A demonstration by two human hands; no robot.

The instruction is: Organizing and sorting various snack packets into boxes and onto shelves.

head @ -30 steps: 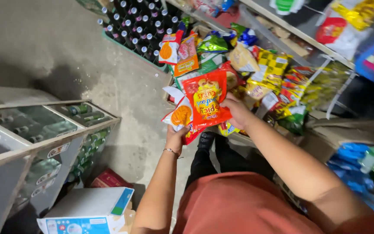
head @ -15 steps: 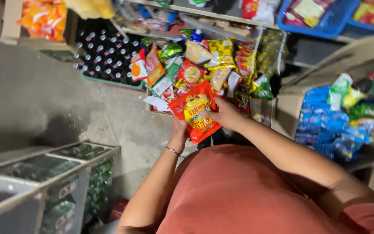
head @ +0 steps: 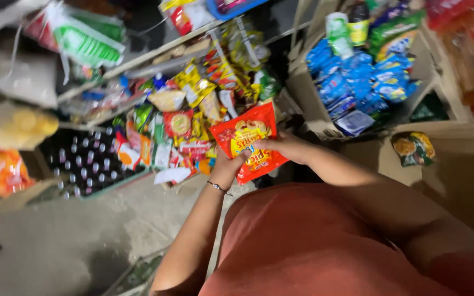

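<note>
Both hands grip a shiny red and yellow plastic snack packet [head: 249,141], held just in front of a heap of mixed bright snack packets [head: 193,118]. The left hand [head: 227,163] curls its fingers round the packet's lower edge from beneath. The right hand [head: 281,147] pinches its right side, thumb on the front. A box of blue packets [head: 352,82] stands right of the heap, a crate of dark bottles [head: 86,159] left of it.

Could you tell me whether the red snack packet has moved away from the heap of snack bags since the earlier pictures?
Cannot tell: the camera swung, and the red snack packet sits in both hands beside the heap of snack bags, as before.
</note>
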